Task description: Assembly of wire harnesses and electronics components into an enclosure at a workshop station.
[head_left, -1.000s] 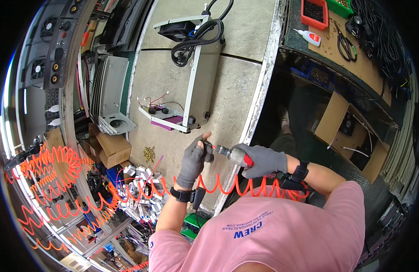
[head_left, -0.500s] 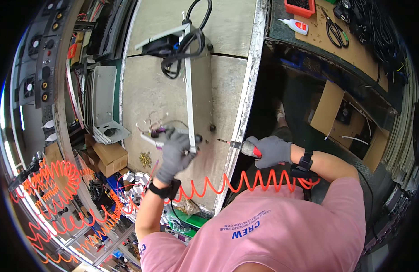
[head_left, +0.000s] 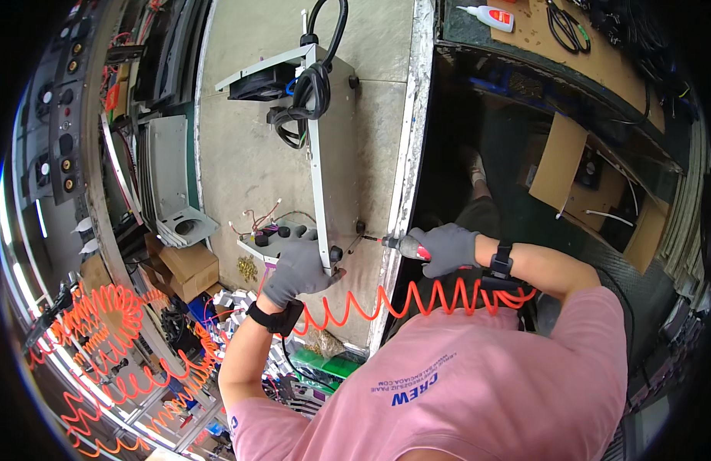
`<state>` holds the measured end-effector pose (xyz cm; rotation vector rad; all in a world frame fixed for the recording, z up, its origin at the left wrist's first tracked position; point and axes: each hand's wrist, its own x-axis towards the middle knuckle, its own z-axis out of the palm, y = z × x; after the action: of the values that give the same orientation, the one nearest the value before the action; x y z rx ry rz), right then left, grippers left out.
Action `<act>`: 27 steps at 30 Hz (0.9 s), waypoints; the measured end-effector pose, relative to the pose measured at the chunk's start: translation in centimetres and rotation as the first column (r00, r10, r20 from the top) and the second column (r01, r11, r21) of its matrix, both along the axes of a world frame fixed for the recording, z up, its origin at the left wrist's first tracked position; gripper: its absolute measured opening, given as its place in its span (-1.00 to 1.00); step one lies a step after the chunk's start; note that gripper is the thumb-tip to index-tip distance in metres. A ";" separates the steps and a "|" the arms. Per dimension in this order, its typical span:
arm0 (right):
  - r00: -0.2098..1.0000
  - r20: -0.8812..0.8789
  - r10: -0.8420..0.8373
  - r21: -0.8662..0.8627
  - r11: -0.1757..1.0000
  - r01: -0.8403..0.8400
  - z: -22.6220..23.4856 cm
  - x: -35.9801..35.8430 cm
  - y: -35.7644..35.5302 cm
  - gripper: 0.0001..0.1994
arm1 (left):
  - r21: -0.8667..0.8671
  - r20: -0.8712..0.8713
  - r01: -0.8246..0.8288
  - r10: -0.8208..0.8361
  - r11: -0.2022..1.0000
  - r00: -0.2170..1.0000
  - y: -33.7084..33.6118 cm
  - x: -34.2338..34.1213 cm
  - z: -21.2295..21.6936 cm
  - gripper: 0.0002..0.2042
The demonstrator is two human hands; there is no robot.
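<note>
Grey metal chassis panel (head_left: 318,154) standing on edge on the stone-coloured workbench (head_left: 240,165), with black cables (head_left: 305,92) looped over its upper end and a black fan (head_left: 255,81) just beside it. Left hand (head_left: 294,270) (grey glove, black wristband) closed on the lower end of the panel, near the black knobs (head_left: 275,233). Right hand (head_left: 446,249), likewise gloved, clamped around a pneumatic screwdriver (head_left: 405,246) with a red band, tip held against a black foot (head_left: 361,228) on the panel's face. Orange coiled air hose (head_left: 386,300) running from below the left wrist across to the right forearm. Glue bottle (head_left: 490,15) and scissors (head_left: 567,23) on the brown board at upper right, well apart.
</note>
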<state>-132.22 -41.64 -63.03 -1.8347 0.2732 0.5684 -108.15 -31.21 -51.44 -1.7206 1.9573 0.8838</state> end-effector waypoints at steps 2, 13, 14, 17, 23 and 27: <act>1.000 0.010 0.007 -0.014 1.000 -0.007 0.0 0.0 0.1 -0.46 | -0.092 -0.077 -0.021 0.013 0.996 0.997 0.1 0.2 -0.3 -0.73; 0.999 0.022 0.032 -0.059 0.998 -0.031 -0.2 0.9 0.4 -0.43 | -0.026 -0.090 -0.097 0.094 0.995 0.992 0.3 0.1 -0.2 -0.72; 0.999 0.033 0.033 -0.068 0.997 -0.031 -0.2 0.9 0.5 -0.43 | 0.015 -0.099 -0.147 0.148 0.989 0.984 0.3 0.0 -0.1 -0.72; 0.998 0.042 0.044 -0.093 0.995 -0.040 -0.4 1.1 0.7 -0.44 | -0.005 -0.092 -0.112 0.111 0.994 0.990 0.1 0.1 -0.1 -0.72; 0.995 0.084 0.045 -0.124 0.992 -0.034 -0.5 1.2 0.8 -0.43 | -0.144 -0.126 -0.023 0.005 0.989 0.992 0.8 0.5 -0.8 -0.69; 0.996 0.075 0.045 -0.138 0.990 -0.034 -0.5 1.2 0.7 -0.46 | -0.109 -0.113 -0.018 0.006 0.994 0.994 0.5 0.6 -0.9 -0.70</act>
<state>-130.98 -40.98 -63.51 -1.9938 0.2283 0.5149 -107.58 -30.67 -52.32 -1.7803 2.1062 0.9109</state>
